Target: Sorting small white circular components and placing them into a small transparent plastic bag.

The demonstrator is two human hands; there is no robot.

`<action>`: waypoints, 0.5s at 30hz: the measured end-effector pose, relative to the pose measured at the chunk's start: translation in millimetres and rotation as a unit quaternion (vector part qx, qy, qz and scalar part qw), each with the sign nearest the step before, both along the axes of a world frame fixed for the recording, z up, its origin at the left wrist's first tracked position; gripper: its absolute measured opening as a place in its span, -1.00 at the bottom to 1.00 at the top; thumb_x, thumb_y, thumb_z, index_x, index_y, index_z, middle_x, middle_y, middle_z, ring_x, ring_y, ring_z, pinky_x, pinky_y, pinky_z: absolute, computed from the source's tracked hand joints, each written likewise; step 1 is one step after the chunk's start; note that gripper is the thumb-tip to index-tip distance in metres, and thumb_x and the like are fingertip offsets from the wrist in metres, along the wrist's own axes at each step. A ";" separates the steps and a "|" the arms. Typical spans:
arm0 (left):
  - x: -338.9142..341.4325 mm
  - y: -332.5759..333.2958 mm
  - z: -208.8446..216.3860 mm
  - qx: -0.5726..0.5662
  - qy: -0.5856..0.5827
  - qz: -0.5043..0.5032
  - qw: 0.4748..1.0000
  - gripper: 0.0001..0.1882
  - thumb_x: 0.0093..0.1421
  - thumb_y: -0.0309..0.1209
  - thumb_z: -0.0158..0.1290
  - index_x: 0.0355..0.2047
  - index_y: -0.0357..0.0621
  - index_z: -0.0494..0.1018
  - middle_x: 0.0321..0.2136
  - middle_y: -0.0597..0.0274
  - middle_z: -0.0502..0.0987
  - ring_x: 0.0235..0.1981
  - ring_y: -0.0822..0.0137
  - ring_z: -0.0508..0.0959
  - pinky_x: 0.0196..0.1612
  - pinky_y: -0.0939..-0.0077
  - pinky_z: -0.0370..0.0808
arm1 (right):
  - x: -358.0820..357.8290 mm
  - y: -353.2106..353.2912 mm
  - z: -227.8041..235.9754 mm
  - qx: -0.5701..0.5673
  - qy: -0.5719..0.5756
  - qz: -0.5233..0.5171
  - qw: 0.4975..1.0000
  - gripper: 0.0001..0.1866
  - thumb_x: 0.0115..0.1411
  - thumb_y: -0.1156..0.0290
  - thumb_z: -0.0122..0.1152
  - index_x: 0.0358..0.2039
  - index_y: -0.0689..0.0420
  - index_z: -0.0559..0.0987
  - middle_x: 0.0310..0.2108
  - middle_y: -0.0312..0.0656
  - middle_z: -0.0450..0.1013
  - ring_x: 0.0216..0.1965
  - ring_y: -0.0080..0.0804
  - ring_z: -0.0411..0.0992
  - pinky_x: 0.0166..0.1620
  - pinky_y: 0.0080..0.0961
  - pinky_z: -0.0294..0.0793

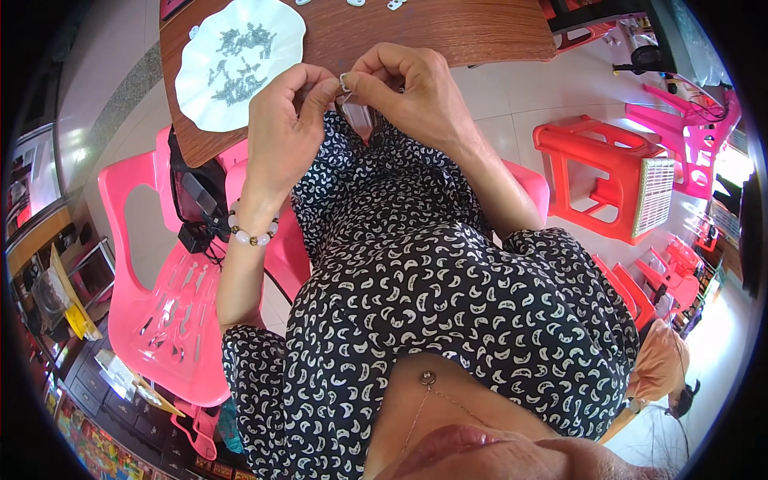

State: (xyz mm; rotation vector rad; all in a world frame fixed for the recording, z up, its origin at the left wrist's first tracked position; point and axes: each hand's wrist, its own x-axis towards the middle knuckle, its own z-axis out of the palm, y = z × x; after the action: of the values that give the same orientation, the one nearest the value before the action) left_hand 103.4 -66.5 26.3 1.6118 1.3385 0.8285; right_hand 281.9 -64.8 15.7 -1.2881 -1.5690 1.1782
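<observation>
Both hands meet just off the near edge of the wooden counter point(448, 32); the left hand point(282, 132) and right hand point(416, 92) pinch a small metal piece point(344, 81) between thumb and forefinger tips. It is too small to tell its long axis. A white scalloped plate point(196, 88) of metal parts lies left, near the counter's edge, open floor to the right
</observation>
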 end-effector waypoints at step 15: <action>4.1 -0.1 -6.5 0.010 0.017 0.014 1.000 -0.89 0.22 -0.53 0.06 -0.36 -0.36 0.51 -0.54 0.23 0.59 -0.54 0.55 0.48 -0.42 0.66 0.41 | 0.7 1.5 -9.8 -0.033 0.016 0.018 0.999 -0.80 0.18 0.35 0.22 -0.38 0.27 0.58 -0.54 -0.27 0.55 -0.49 -0.68 0.49 -0.41 -0.68 0.43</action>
State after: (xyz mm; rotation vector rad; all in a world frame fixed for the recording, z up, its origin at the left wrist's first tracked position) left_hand 107.5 -66.7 19.7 1.6331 1.3839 0.8365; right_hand 282.6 -63.2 5.9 -1.2809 -1.5472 1.2776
